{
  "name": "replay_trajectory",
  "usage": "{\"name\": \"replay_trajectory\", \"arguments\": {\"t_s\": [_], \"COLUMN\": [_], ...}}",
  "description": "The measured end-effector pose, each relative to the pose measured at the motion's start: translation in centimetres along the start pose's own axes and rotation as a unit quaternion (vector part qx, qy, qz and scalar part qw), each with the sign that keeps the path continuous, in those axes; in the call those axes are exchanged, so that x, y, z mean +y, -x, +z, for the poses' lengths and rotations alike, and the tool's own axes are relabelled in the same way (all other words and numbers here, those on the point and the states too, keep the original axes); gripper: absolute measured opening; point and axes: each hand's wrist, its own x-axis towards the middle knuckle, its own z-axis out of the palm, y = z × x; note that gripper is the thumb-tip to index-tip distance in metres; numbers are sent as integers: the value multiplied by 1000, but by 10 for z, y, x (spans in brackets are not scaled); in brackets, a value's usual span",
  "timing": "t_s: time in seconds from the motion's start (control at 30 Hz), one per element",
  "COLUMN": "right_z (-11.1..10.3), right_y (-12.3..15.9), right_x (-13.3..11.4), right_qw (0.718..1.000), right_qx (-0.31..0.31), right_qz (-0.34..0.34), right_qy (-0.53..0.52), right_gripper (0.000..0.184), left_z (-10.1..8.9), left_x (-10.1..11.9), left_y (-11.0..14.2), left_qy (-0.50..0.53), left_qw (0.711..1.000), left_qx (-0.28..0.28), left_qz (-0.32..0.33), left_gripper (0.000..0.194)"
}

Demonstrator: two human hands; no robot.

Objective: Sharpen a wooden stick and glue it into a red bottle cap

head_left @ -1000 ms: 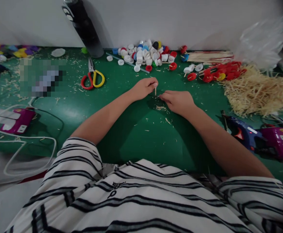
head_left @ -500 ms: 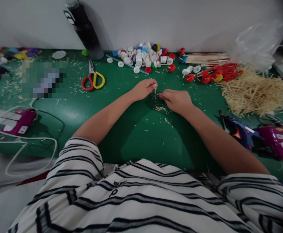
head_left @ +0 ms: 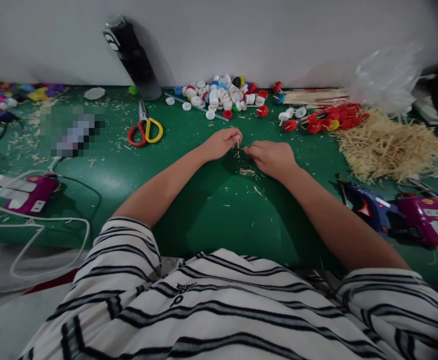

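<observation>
The stick (head_left: 238,144) is short, thin and pale, like bare wood, and looks slightly frayed toward its lower end. It stands roughly upright above the middle of the desk (head_left: 203,220), its top pinched between the fingertips of the left hand (head_left: 221,142). The right hand (head_left: 273,157) has its fingers drawn together just beside it, pinching a thin dark piece (head_left: 241,148) that points toward the stick.

The desk is green and strewn with shavings (head_left: 247,171), some gathered just below the hands. Against the pale wall (head_left: 260,35) lie a heap of bottle caps (head_left: 222,95), mostly white, and a dark bottle (head_left: 139,65). Scissors (head_left: 142,119) with one red and one yellow handle rest to the left; a tangled straw-coloured pile (head_left: 389,145) and a blue glue gun (head_left: 376,207) lie to the right.

The fingers hide the stick's top, and the dark piece is too small to identify. A pixelated patch (head_left: 76,132) obscures something at left, and the purple box (head_left: 427,220) nears the right edge.
</observation>
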Motion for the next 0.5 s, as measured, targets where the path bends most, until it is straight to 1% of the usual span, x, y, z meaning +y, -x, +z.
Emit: {"name": "replay_trajectory", "arguments": {"t_s": [0.17, 0.4, 0.5], "right_z": [2, 2, -1], "right_y": [-1, 0, 0], "right_x": [-1, -2, -1], "right_qw": [999, 997, 997], "right_qx": [-18, -57, -60], "right_qz": [27, 26, 23], "right_qy": [-24, -40, -40], "right_gripper": [39, 31, 29], "left_z": [0, 0, 1], "left_x": [0, -2, -6], "left_y": [0, 1, 0], "left_qy": [-5, 14, 14], "left_qw": [1000, 1000, 1000], "left_qx": [5, 6, 5], "left_qz": [-4, 2, 13], "left_gripper": [19, 19, 20]}}
